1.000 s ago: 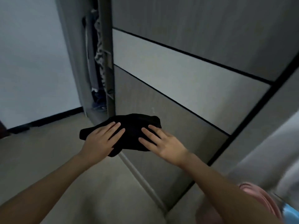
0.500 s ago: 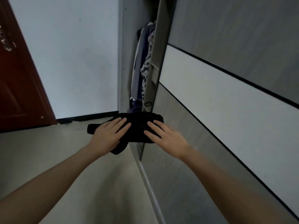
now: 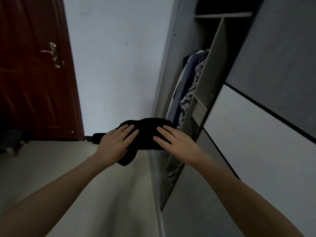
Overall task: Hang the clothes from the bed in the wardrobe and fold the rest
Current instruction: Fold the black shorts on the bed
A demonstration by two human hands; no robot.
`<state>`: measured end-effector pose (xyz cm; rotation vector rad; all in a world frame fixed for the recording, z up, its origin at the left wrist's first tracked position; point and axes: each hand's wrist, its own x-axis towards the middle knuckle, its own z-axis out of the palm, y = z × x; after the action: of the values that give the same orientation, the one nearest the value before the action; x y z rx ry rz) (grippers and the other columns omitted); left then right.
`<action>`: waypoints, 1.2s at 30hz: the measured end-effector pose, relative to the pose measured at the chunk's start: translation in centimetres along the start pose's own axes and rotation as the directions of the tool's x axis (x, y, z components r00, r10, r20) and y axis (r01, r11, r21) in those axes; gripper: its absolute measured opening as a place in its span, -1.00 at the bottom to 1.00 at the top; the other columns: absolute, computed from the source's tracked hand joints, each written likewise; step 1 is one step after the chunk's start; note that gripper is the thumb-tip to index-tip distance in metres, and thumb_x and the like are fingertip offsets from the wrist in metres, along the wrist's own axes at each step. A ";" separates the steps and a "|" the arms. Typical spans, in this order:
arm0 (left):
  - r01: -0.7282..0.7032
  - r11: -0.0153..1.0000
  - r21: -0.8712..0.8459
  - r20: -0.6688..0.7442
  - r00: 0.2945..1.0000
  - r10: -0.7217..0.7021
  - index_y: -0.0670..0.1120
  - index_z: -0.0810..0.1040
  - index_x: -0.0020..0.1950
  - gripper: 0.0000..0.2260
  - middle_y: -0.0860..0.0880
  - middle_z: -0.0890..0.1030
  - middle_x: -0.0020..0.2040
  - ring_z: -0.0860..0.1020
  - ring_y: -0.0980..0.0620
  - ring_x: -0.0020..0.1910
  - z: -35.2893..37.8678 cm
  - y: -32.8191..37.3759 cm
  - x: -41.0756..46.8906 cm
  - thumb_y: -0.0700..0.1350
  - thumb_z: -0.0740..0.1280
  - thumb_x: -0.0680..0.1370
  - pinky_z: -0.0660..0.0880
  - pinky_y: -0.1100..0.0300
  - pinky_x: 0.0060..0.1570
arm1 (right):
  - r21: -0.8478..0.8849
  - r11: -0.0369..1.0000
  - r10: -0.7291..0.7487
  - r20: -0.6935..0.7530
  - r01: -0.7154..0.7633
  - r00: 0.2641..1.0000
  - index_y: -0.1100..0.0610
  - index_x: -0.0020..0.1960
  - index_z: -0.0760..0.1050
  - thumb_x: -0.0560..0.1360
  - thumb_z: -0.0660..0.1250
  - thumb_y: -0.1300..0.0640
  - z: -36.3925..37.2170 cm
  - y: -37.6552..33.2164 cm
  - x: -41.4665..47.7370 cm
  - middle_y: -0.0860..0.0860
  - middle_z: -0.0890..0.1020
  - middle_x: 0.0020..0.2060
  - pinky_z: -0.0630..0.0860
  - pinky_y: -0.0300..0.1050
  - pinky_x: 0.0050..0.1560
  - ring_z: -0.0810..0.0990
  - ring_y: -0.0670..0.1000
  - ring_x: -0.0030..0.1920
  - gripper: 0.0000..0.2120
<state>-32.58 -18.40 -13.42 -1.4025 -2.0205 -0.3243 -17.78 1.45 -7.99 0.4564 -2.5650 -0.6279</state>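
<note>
two hands carry a folded black garment [image 3: 147, 134] toward the open wardrobe [image 3: 201, 103]: left hand [image 3: 114, 144] and right hand [image 3: 177, 142] lie flat on top, fingers spread. its loose hanging corner risks unfolding or snagging the door [image 3: 256, 142].

left hand [image 3: 114, 144], right hand [image 3: 177, 144], fingers [image 3: 160, 130] extended

folded black cloth [image 3: 145, 134]: soft, matt
dark red wooden door [image 3: 34, 69]: shiny, smooth
silver metal door handle [image 3: 54, 54]: shiny
grey wardrobe sliding door [image 3: 273, 65]: smooth, matt
</note>
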 end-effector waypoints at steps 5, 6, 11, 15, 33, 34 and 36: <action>0.064 0.990 -0.128 -0.084 0.994 -0.075 -0.29 0.62 0.11 -0.40 -0.27 0.62 0.07 0.64 -0.25 -0.06 5.1 -7.1 7.4 -0.26 0.62 0.09 0.59 0.01 -0.30 | -0.136 0.991 -0.027 -0.113 0.011 0.993 0.19 0.14 0.60 0.26 0.52 0.34 4.1 8.0 7.6 0.20 0.62 0.11 0.57 0.01 0.03 0.61 0.19 0.10 -0.55; 0.062 0.987 -0.148 -0.121 0.989 -0.080 -0.30 0.61 0.11 -0.44 -0.27 0.62 0.07 0.65 -0.25 -0.07 6.0 -8.2 9.2 -0.22 0.60 0.15 0.59 0.01 -0.31 | -0.179 0.984 -0.027 -0.144 0.001 0.989 0.19 0.12 0.61 0.31 0.47 0.34 4.5 9.6 8.7 0.19 0.63 0.10 0.56 0.01 0.04 0.61 0.18 0.10 -0.62; 0.036 0.971 -0.236 -0.266 0.959 -0.100 -0.28 0.48 0.27 -0.44 -0.25 0.61 0.09 0.64 -0.19 -0.06 12.0 -10.2 19.4 0.06 0.23 0.40 0.56 0.02 -0.15 | -0.432 0.883 0.098 -0.215 -0.184 0.972 0.16 0.09 0.63 0.46 0.15 0.30 4.5 17.7 11.7 0.14 0.64 0.09 0.31 -0.04 -0.01 0.64 0.16 0.02 -0.66; 0.117 0.896 -0.428 -0.173 0.963 -0.209 -0.29 0.40 0.34 -0.28 -0.32 0.55 0.15 0.61 -0.25 -0.05 16.7 -5.2 26.1 0.04 0.51 0.31 0.56 -0.03 -0.14 | -0.556 0.806 0.136 -0.160 -0.203 0.978 0.11 0.06 0.64 0.49 0.19 0.25 4.1 22.9 12.0 0.09 0.66 0.06 0.41 -0.05 -0.08 0.65 0.12 0.00 -0.72; -0.433 0.703 -0.564 -0.443 0.877 0.184 -0.09 0.29 0.34 -0.49 -0.24 0.55 0.22 0.62 -0.16 -0.11 28.6 1.4 44.7 -0.10 0.36 0.43 0.54 0.12 -0.29 | 0.391 -0.111 0.820 -0.483 -0.913 -0.307 -0.06 0.03 0.48 0.41 0.32 0.05 15.3 41.9 6.7 0.00 0.55 0.02 0.43 -0.20 0.11 0.50 0.07 0.03 -0.81; -0.485 0.681 -0.549 -0.479 0.850 0.220 -0.07 0.28 0.34 -0.49 -0.24 0.55 0.22 0.62 -0.15 -0.10 29.2 2.2 45.9 -0.12 0.36 0.42 0.54 0.13 -0.28 | 0.428 -0.079 0.803 -0.507 -0.901 -0.312 -0.01 0.04 0.50 0.43 0.31 0.15 15.3 43.4 6.0 0.00 0.53 0.00 0.38 -0.41 -0.02 0.48 0.04 0.01 -0.81; -0.582 0.607 -0.541 -0.520 0.799 0.302 -0.04 0.27 0.33 -0.47 -0.26 0.55 0.21 0.63 -0.15 -0.08 29.9 3.9 48.8 -0.17 0.36 0.41 0.55 0.14 -0.25 | 0.466 -0.088 0.800 -0.493 -0.880 -0.342 0.17 0.10 0.52 0.48 0.19 0.37 15.2 46.6 4.6 0.15 0.46 0.11 0.24 -0.56 -0.16 0.41 0.03 0.04 -0.74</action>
<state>-50.66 35.50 -5.93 -2.0419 -1.1662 -1.1054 -38.77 44.06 4.92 -1.1876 -1.2731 0.1042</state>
